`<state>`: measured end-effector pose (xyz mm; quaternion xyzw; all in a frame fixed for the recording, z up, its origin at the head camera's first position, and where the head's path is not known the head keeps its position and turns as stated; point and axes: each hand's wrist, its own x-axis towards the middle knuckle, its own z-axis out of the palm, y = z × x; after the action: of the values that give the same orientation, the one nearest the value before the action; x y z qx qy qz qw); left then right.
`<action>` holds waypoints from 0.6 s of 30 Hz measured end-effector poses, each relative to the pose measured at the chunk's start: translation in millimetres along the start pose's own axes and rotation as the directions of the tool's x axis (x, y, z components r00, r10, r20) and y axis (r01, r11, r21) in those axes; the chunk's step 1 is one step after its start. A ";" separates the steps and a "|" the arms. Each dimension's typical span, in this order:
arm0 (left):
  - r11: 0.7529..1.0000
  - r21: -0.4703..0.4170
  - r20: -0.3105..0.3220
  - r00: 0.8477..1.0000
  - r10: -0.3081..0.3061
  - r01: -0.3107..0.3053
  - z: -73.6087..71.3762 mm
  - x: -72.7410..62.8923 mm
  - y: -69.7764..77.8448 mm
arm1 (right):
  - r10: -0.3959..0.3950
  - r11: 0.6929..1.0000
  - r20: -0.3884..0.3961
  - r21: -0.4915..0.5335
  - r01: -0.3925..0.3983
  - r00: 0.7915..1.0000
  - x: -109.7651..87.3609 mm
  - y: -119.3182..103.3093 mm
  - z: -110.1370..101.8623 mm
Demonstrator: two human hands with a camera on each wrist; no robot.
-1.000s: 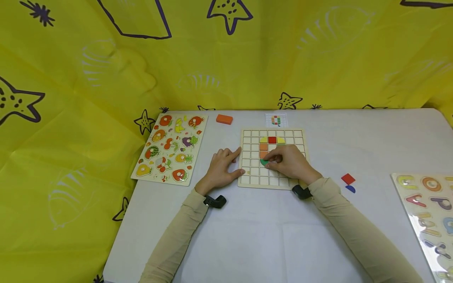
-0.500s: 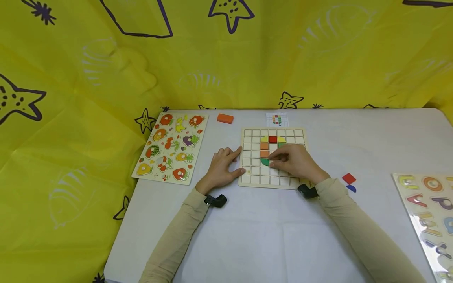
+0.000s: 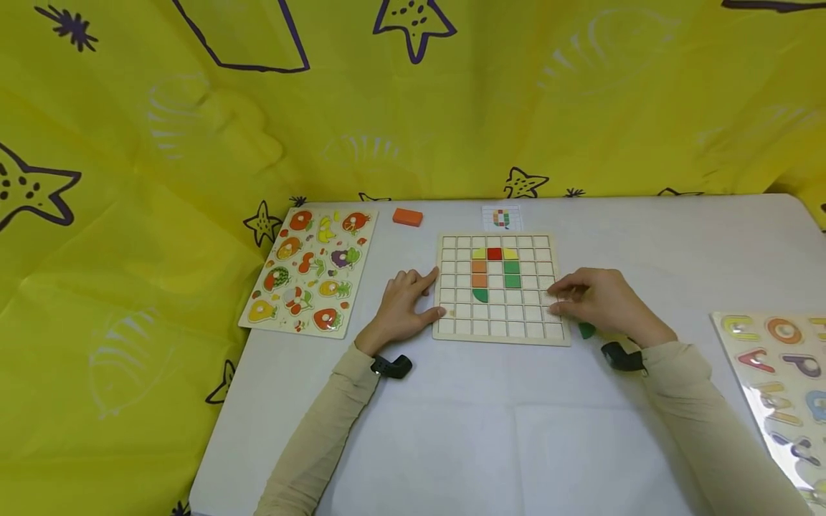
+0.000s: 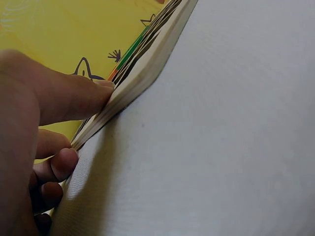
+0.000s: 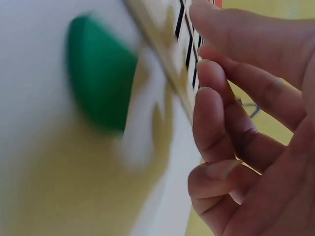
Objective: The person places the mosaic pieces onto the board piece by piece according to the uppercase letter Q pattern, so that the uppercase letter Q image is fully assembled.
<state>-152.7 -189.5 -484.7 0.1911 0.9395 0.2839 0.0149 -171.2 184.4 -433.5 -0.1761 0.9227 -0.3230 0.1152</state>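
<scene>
The pale wooden grid board (image 3: 461, 328) lies on the table. It bears a red square (image 3: 494, 254), yellow corner pieces, orange and green squares, and a green quarter-round piece (image 3: 480, 294) at lower left. My left hand (image 3: 403, 304) touches the board's left edge with thumb and index finger; the thumb (image 4: 74, 96) presses on the rim in the left wrist view. Over the right edge hovers my right hand (image 3: 600, 301), fingers bent, nothing visible between fingertips and thumb. Beneath it, off the board, sits a loose green rounded piece (image 5: 98, 73), blurred in the right wrist view.
Behind the board lies a small pattern card (image 3: 501, 218). An orange block (image 3: 408, 217) stands at back left, near a fruit puzzle board (image 3: 310, 276). A letter puzzle board (image 3: 768, 387) lies at the right. The yellow patterned cloth (image 3: 413, 107) rises behind the table.
My right hand has left the green quarter-round piece on the board and moved right, past the board's edge. It now hides the loose red square and most of the blue half-round. My left hand stays put.
</scene>
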 end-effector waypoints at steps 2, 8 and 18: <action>1.000 0.004 0.001 1.000 -0.004 0.004 0.0 -0.5 -0.8 | 0.007 1.000 -0.002 -0.025 -0.007 1.000 -7.2 5.4 -3.8; 1.000 -0.002 0.004 1.000 -0.009 0.009 0.1 -1.2 -0.4 | 0.032 0.997 -0.038 -0.065 -0.035 0.999 -28.0 22.6 -15.0; 1.000 -0.004 0.003 1.000 -0.011 0.011 -1.1 -1.6 0.9 | 0.100 0.982 -0.057 -0.157 -0.108 0.993 -52.9 49.7 -37.3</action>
<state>-151.1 -190.0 -483.4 0.1866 0.9400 0.2852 0.0184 -147.6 262.6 -431.3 -0.1285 0.9562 -0.2456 0.0946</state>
